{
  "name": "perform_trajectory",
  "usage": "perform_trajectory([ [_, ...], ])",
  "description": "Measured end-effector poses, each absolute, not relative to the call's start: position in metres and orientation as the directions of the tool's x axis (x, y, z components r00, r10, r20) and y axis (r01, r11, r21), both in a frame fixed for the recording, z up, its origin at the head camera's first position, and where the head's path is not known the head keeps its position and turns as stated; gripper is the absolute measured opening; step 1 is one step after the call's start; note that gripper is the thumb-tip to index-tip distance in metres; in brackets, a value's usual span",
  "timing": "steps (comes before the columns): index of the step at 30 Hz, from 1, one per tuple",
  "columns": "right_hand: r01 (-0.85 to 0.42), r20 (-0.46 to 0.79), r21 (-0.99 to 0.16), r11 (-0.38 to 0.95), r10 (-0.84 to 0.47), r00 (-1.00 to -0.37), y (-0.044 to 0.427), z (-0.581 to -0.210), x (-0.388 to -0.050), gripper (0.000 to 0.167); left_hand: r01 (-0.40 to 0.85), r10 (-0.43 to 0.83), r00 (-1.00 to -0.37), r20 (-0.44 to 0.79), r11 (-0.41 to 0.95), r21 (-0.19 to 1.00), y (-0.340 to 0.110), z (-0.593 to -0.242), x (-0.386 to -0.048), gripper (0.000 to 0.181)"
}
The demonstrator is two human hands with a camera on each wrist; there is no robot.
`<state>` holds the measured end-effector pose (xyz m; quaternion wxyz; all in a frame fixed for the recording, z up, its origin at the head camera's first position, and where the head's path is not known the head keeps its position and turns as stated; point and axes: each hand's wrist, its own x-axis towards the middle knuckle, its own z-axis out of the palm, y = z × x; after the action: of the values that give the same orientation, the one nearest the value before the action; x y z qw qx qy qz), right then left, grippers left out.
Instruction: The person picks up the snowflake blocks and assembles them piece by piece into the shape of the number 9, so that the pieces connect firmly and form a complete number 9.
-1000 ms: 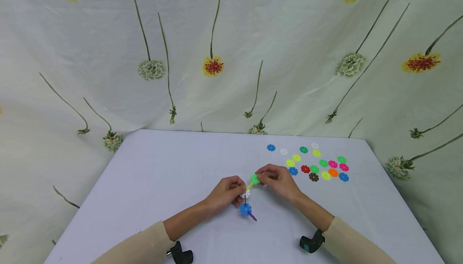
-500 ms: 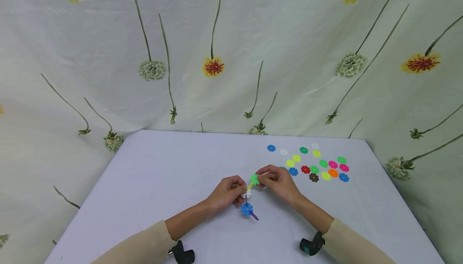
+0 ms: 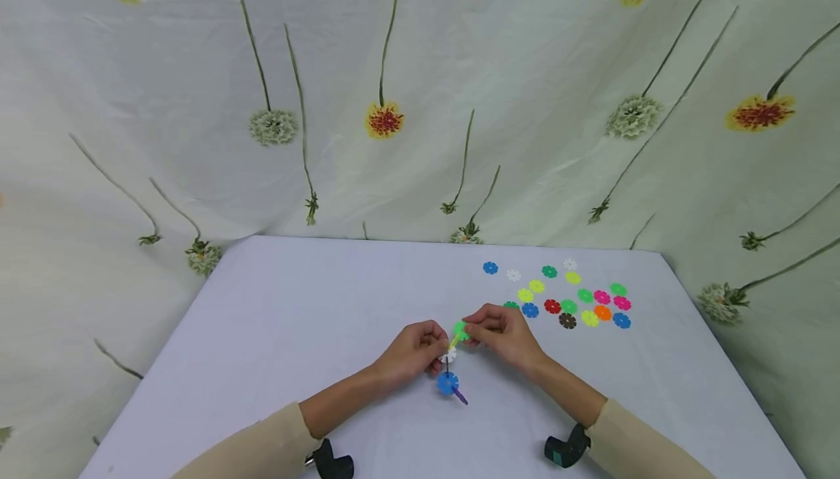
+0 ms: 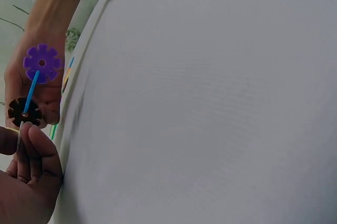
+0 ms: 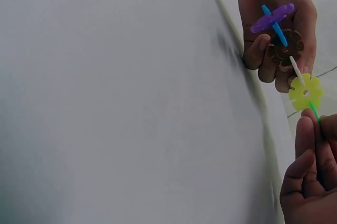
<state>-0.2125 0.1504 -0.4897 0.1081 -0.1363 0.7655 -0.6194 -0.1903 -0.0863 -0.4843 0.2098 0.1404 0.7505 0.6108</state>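
Note:
A chain of notched plastic discs, slotted edge to edge, is held above the table between both hands. In the head view, the left hand point(image 3: 413, 351) pinches the chain at the white disc point(image 3: 449, 355). The right hand point(image 3: 505, 335) pinches the green disc point(image 3: 461, 330) at the upper end. A yellow disc point(image 5: 306, 93) joins the green and white ones. Toward the person hang a brown disc point(image 5: 286, 48), a blue disc point(image 3: 448, 383) and a purple disc point(image 4: 42, 63) at the lower end. Fingers partly cover the white and green discs.
Several loose discs in mixed colours, among them a red disc point(image 3: 553, 306) and an orange disc point(image 3: 602, 313), lie on the white table point(image 3: 295, 297) beyond the right hand. Behind the table hangs a flower-printed cloth point(image 3: 525, 100).
The right hand has shifted slightly toward the person with the green disc, uncovering more of a dark green disc on the table. The left hand keeps its hold on the chain.

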Motion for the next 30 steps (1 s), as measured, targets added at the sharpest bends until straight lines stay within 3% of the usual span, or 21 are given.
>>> perform_trajectory([
  [7,-0.091,0.003,-0.973,0.212,-0.385,-0.923,0.152,-0.483,-0.212,0.020,-0.088,0.500,-0.849,-0.174,0.191,0.978,-0.084,-0.485,-0.195,0.019],
  [15,-0.098,-0.027,-0.968,0.230,-0.484,-0.875,0.151,-0.480,-0.211,0.024,-0.189,0.432,-0.874,-0.225,0.125,0.974,-0.081,-0.483,-0.201,0.021],
  [25,-0.111,0.000,-0.977,0.181,-0.521,-0.854,0.151,-0.488,-0.212,0.021,-0.141,0.457,-0.871,-0.179,0.116,0.983,-0.082,-0.485,-0.199,0.020],
  [30,-0.181,0.023,-0.931,0.317,-0.443,-0.896,0.161,-0.484,-0.217,0.014,-0.121,0.443,-0.880,-0.170,0.138,0.983,-0.086,-0.487,-0.201,0.019],
])
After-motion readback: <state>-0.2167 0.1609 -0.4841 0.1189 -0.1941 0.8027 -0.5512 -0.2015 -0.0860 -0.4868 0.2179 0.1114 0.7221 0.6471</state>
